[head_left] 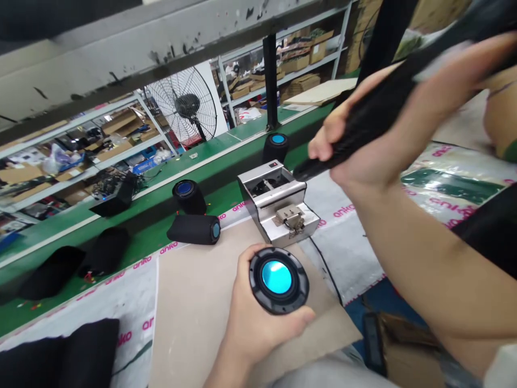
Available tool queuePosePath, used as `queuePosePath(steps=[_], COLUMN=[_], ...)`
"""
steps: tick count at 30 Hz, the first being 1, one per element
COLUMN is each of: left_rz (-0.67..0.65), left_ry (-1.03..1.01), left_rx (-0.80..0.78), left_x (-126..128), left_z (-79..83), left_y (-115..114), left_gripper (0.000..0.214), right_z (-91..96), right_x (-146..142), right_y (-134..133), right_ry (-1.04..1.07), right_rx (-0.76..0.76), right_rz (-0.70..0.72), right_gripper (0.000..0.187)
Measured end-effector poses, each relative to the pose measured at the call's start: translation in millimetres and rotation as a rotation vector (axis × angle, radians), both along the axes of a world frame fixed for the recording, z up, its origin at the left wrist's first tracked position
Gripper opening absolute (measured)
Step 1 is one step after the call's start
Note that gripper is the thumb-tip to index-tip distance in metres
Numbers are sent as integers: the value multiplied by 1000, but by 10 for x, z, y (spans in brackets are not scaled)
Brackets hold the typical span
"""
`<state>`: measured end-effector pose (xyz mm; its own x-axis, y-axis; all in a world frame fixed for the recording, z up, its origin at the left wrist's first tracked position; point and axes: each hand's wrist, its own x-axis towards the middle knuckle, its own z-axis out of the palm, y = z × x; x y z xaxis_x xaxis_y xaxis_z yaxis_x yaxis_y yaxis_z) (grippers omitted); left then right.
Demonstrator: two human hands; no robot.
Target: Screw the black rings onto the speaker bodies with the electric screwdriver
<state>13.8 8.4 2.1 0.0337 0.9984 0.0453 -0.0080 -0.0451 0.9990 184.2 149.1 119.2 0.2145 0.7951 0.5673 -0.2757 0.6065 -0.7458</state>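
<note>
My left hand (258, 318) is wrapped around a round black speaker (299, 275), its shiny blue end turned up toward me, low over a beige sheet (194, 302). Raised at the right, my right hand (379, 134) grips a long black electric screwdriver (375, 108), blurred by motion. Its narrow tip slants down to the left, close to a silver screw feeder (278, 202); I cannot tell whether they touch. The feeder stands just beyond the speaker, at the sheet's far edge.
Several black speakers stand or lie on the green bench, among them an upright one (188, 196), a lying one (194, 229) and one behind the feeder (277, 146). Black fabric (60, 355) lies at lower left. A grey beam (161, 51) crosses overhead. A fan (186, 105) stands beyond.
</note>
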Motion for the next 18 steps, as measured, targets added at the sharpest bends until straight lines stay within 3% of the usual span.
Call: queuePosePath(steps=[2, 4, 11, 15, 18], left_rz=[4, 12, 9, 6, 4], left_ry=[9, 11, 1, -5, -2], left_rx=[12, 22, 37, 41, 38], left_x=[2, 6, 4, -1, 5], left_z=[-7, -18, -41, -37, -12], left_y=[1, 3, 18, 13, 13], left_gripper=[83, 82, 84, 84, 82], right_z=[-38, -127, -480, -451, -263], right_x=[24, 13, -89, -110, -90], right_y=[-87, -128, -91, -151, -266], right_ry=[28, -20, -49, -107, -116], right_rx=[28, -32, -102, -126, -162], right_rz=[10, 109, 245, 267, 303], right_gripper=[67, 67, 61, 64, 67])
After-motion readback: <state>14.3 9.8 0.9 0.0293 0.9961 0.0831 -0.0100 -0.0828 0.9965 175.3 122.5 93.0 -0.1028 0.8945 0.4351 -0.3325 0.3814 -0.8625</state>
